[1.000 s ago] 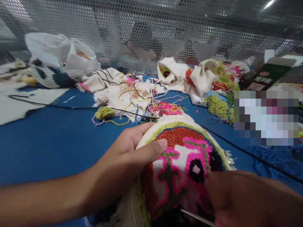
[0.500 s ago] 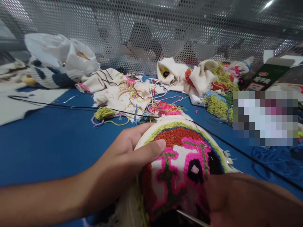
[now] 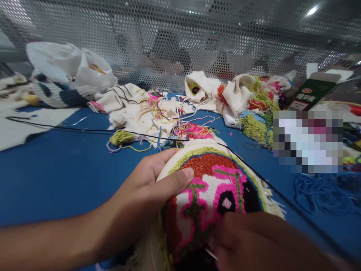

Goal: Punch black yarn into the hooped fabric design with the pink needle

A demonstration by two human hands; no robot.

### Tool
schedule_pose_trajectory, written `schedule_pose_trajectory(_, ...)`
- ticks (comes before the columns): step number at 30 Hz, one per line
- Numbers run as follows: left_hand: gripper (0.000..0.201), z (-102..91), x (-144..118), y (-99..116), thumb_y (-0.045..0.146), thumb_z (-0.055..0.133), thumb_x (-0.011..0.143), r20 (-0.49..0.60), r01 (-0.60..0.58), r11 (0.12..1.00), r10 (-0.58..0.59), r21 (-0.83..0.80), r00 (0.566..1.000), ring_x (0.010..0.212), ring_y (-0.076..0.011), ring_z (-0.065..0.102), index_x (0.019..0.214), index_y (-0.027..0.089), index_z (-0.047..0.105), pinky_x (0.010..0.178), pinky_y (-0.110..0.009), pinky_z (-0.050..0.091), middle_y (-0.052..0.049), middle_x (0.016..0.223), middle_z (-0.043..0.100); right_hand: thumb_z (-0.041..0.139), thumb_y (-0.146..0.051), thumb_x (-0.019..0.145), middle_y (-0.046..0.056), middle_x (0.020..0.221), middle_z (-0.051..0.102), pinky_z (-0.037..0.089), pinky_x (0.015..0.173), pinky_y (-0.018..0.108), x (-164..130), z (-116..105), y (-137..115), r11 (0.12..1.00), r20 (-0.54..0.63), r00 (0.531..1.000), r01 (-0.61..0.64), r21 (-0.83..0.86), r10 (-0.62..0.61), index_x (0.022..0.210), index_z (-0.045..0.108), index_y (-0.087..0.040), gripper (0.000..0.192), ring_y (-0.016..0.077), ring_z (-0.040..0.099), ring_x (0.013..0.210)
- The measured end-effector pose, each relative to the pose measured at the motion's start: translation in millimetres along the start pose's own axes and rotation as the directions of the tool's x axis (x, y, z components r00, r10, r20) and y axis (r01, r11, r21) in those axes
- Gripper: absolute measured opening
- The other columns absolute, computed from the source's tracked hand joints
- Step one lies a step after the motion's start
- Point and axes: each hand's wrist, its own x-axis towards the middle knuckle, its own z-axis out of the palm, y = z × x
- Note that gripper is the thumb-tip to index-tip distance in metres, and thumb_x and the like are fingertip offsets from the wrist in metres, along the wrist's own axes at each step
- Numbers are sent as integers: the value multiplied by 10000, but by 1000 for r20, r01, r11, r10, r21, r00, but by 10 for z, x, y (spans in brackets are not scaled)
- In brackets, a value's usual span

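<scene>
The left hand (image 3: pixel 143 195) grips the near-left rim of a round embroidery hoop (image 3: pixel 214 195), thumb pressed flat on the tufted surface and the fingers curled under the edge, so the hoop is tilted up off the blue table (image 3: pixel 56 173) towards the camera. The stretched cloth carries a thick looped design in red, pink, white, olive and black, ringed by a yellow-green border. The right hand (image 3: pixel 262 244) lies low at the near-right edge of the hoop, closed around a thin metal tool (image 3: pixel 211 254) whose tip meets the dark yarn at the bottom of the design (only a short sliver of the shaft shows; the rest is hidden by the hand and blurred). A black cord (image 3: pixel 113 131) runs across the table from the far left, passes just behind the hoop and goes on towards the right. Beyond the hoop lie scraps of cream cloth (image 3: pixel 146 109) tangled with loose yarn (image 3: pixel 194 131) in pink, green and yellow, a white plastic bag (image 3: pixel 70 67) at the far left, and a dark green carton (image 3: pixel 313 94) at the far right. A perforated metal screen (image 3: pixel 180 37) closes the back of the table.
</scene>
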Motion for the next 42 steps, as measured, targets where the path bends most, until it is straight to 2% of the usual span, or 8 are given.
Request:
schedule_pose_trajectory(3, 359, 7, 1, -6, 113, 578, 749, -15, -3, 1000, 3, 27, 1000, 735, -184, 665, 1096, 203, 606, 659, -220, 518, -29, 912, 708, 544, -285, 809, -48, 619, 550, 259, 381, 159, 75, 20, -14, 997, 69, 995, 74, -35, -72, 646, 507, -181, 196, 41, 438, 466)
schedule_pose_trajectory(8, 381, 14, -11, -6, 141, 623, 732, -28, -21, 998, 23, 61, 999, 732, -170, 666, 1106, 202, 587, 659, -202, 519, -28, 893, 713, 490, -263, 830, -39, 609, 559, 265, 404, 185, 65, -25, -81, 970, -47, 987, 142, -196, -154, 666, 530, -180, 189, 57, 420, 471)
schedule_pose_trajectory(14, 311, 55, -14, 23, 229, 610, 773, -32, -10, 993, 14, 116, 999, 700, -151, 669, 1080, 189, 587, 658, -193, 518, -27, 864, 719, 502, -311, 846, -22, 711, 602, 375, 520, 152, 43, -141, -98, 976, -14, 977, 214, -42, -214, 791, 584, -168, 174, 57, 520, 590)
schedule_pose_trajectory(18, 253, 81, -10, 42, 216, 610, 773, -14, -30, 988, 32, 148, 999, 695, -152, 667, 1021, 164, 608, 635, -188, 513, -37, 875, 717, 563, -175, 765, -38, 692, 542, 350, 516, 140, 54, -178, -100, 975, -48, 974, 220, -40, -221, 783, 553, -155, 29, 43, 460, 573)
schedule_pose_trajectory(25, 350, 66, -10, 30, 238, 627, 755, 10, -40, 982, 39, 182, 999, 738, -177, 659, 1093, 164, 571, 637, -213, 500, -59, 901, 704, 534, -69, 682, -72, 606, 403, 283, 469, 151, 10, -106, -130, 970, -75, 969, 227, -87, -234, 631, 357, -184, 217, 31, 357, 503)
schedule_pose_trajectory(29, 375, 26, -13, -2, 247, 609, 772, 64, -38, 976, 24, 216, 998, 800, -181, 645, 1137, 195, 538, 679, -233, 495, -51, 953, 685, 540, -63, 700, -84, 571, 365, 264, 458, 170, -26, -67, -113, 960, -194, 959, 160, -228, -206, 636, 331, -196, 255, 40, 321, 475)
schedule_pose_trajectory(34, 362, -4, 29, -31, 246, 599, 777, 74, -46, 966, 28, 253, 997, 734, -155, 631, 1128, 180, 534, 647, -229, 490, -53, 936, 675, 524, -53, 734, -88, 543, 340, 268, 452, 168, -10, -72, -78, 923, -188, 918, 303, -238, -350, 632, 312, -203, 279, 44, 328, 464)
schedule_pose_trajectory(42, 336, -24, 64, -39, 232, 599, 773, 75, -33, 964, 14, 263, 997, 726, -147, 623, 1098, 166, 541, 641, -223, 483, -50, 885, 674, 518, -99, 763, -74, 552, 385, 277, 483, 186, -64, -13, -118, 976, -330, 928, 117, -182, -173, 610, 342, -195, 252, 52, 353, 494)
